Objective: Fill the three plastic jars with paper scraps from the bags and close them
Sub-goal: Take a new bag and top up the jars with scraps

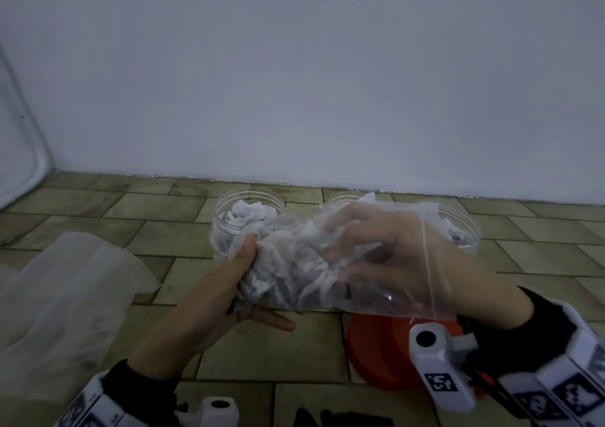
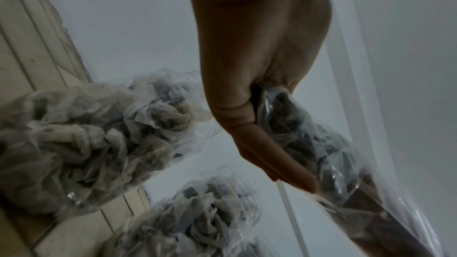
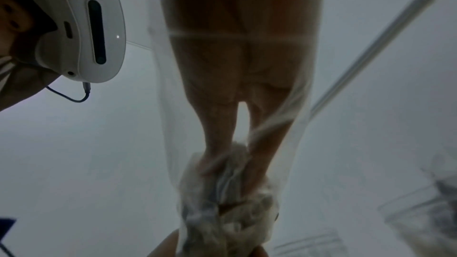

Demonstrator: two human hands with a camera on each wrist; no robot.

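Note:
A clear zip bag [image 1: 376, 299] of white paper scraps [image 1: 294, 273] hangs above the tiled floor. My left hand [image 1: 248, 282] grips its closed end from the left, thumb on top and fingers underneath. My right hand [image 1: 343, 246] is inside the bag through its open mouth, fingers curled on scraps. Behind the bag stand three clear jars without lids: the left jar [image 1: 248, 217], the middle jar [image 1: 340, 197], mostly hidden, and the right jar [image 1: 465, 230]. In the left wrist view my left hand [image 2: 259, 108] pinches the bag [image 2: 321, 153], with two scrap-filled jars [image 2: 86, 144] [image 2: 197, 212] beside it. The right wrist view shows my fingers [image 3: 217, 159] closing on scraps [image 3: 222, 222].
Orange lids [image 1: 376, 354] lie on the floor under my right wrist. A crumpled empty bag [image 1: 65, 295] sits at the left. A white wall [image 1: 294, 83] rises right behind the jars. Dark objects [image 1: 343, 420] lie at the bottom edge.

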